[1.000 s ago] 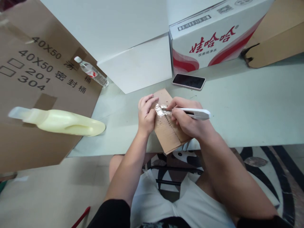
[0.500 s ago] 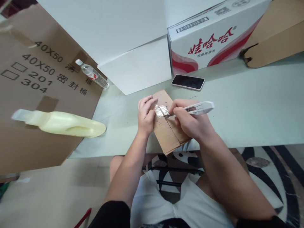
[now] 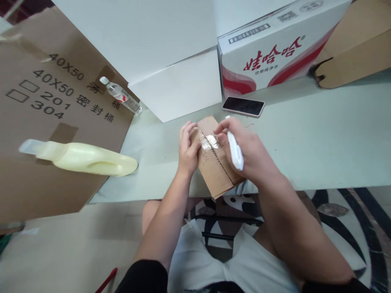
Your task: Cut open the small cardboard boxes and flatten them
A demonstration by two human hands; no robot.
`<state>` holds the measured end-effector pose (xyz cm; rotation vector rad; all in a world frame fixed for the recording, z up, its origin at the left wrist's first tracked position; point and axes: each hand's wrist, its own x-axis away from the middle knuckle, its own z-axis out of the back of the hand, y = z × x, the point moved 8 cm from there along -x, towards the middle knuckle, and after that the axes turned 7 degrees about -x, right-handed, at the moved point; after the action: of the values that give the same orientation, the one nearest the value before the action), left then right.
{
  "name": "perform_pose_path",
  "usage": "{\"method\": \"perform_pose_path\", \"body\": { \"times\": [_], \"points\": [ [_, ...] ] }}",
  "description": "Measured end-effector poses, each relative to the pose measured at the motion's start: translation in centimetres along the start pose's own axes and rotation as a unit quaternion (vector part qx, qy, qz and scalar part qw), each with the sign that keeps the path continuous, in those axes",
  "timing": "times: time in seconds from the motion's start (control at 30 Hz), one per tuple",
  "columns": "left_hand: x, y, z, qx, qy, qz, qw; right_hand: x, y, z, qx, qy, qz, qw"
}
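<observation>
A small brown cardboard box [image 3: 215, 173] lies on the pale green table [image 3: 320, 138], its near end over the table's front edge. Clear tape [image 3: 209, 141] crosses its top seam. My left hand [image 3: 188, 148] grips the box's left side, thumb on the tape. My right hand [image 3: 244, 150] rests on the box's right side and holds a white utility knife [image 3: 234, 149], which points toward me along the back of the fingers. The blade is hidden.
A black phone [image 3: 243, 106] lies behind the box. A white box [image 3: 177, 87] and a red-and-white printed carton [image 3: 269, 53] stand at the back. A large brown carton [image 3: 45, 122] with a cream jug [image 3: 82, 158] and a water bottle [image 3: 122, 95] is on the left.
My right hand has turned the knife from pointing right, blade at the tape, to lying along the hand pointing toward me. The left hand stays on the box.
</observation>
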<state>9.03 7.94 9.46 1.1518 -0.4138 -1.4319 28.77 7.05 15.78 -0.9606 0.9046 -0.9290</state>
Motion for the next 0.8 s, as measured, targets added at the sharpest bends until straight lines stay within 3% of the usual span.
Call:
{"method": "perform_pose_path", "body": {
  "times": [0.13, 0.3, 0.43, 0.57, 0.8],
  "points": [
    [1.4, -2.3, -0.4, 0.147, -0.002, 0.105, 0.984, 0.4, 0.1, -1.9, 0.104, -0.093, 0.013, 0.990],
    [2.2, -3.3, -0.2, 0.216, -0.007, 0.163, 0.963, 1.0, -0.2, -2.9, 0.141, -0.126, 0.033, 0.981],
    [2.2, -3.3, -0.3, 0.211, 0.008, 0.186, 0.960, 0.8, -0.3, -3.0, 0.178, -0.108, 0.028, 0.978],
    [2.1, -3.1, -0.4, 0.197, 0.013, 0.168, 0.966, 0.6, -0.4, -2.3, 0.160, -0.089, 0.015, 0.983],
    [2.5, -3.5, 0.1, 0.189, -0.013, 0.161, 0.969, 0.4, 0.3, 2.2, -0.013, 0.013, -0.035, 0.999]
  ]
}}
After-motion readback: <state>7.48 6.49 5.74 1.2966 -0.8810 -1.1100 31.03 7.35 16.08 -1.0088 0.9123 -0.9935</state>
